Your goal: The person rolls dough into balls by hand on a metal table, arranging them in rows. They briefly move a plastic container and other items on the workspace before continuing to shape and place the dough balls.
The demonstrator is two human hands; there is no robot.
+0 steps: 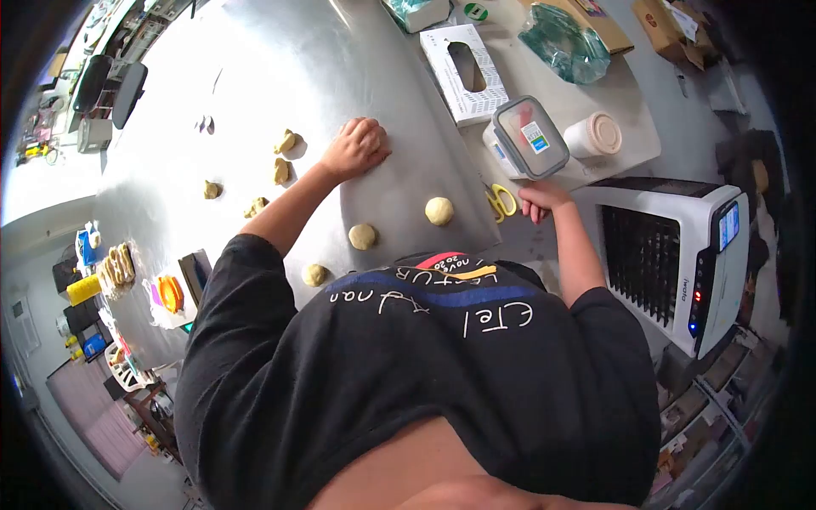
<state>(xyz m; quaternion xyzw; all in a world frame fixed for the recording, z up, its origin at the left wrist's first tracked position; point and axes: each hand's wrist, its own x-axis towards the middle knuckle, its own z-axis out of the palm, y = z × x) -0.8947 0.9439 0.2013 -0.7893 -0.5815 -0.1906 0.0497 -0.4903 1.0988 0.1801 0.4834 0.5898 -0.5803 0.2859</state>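
On the metal table (382, 51), my left hand (357, 149) is pressed down with its fingers curled under. Whatever lies beneath its palm is hidden. Smooth, round dough balls (439, 211) sit in a loose row between that hand and my body. Several rough dough pieces (281, 172) lie to the left of my left forearm. At the table's right edge, my right hand (542, 200) hangs with loosely curled fingers and nothing visible in them. Yellow-handled scissors (502, 202) lie just left of it.
On the right-hand surface are a white box with an oval opening (466, 72), a lidded container (529, 138), a lidded cup (595, 136) and a green plastic bag (564, 44). An air cooler (671, 255) stands right of my right arm. Bagged items (116, 268) lie far left.
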